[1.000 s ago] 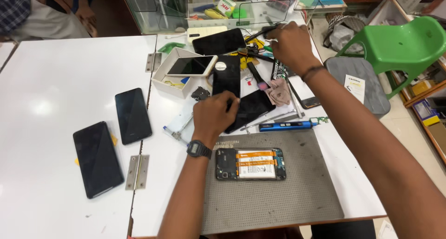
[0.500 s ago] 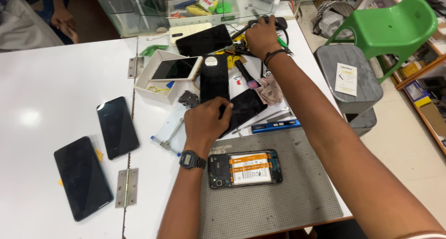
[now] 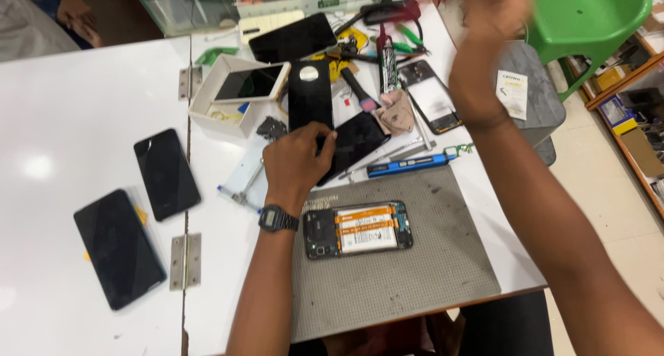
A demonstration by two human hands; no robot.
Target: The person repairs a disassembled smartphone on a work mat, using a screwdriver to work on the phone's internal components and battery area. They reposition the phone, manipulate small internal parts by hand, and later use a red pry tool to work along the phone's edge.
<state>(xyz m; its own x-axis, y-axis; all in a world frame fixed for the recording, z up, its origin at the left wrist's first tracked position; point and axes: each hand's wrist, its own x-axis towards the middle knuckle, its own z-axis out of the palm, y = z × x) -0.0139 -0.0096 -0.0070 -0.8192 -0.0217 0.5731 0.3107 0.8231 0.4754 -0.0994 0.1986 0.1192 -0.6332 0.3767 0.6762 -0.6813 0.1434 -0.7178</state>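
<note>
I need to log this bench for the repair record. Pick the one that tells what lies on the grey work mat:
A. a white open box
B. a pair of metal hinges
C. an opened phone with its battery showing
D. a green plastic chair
C: the opened phone with its orange-and-white battery exposed lies on the grey work mat, just below the left hand, which rests on a black phone panel.

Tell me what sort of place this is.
Most likely a phone repair bench: an opened phone with its battery exposed lies on a grey work mat, with loose phones and hand tools scattered about.
</note>
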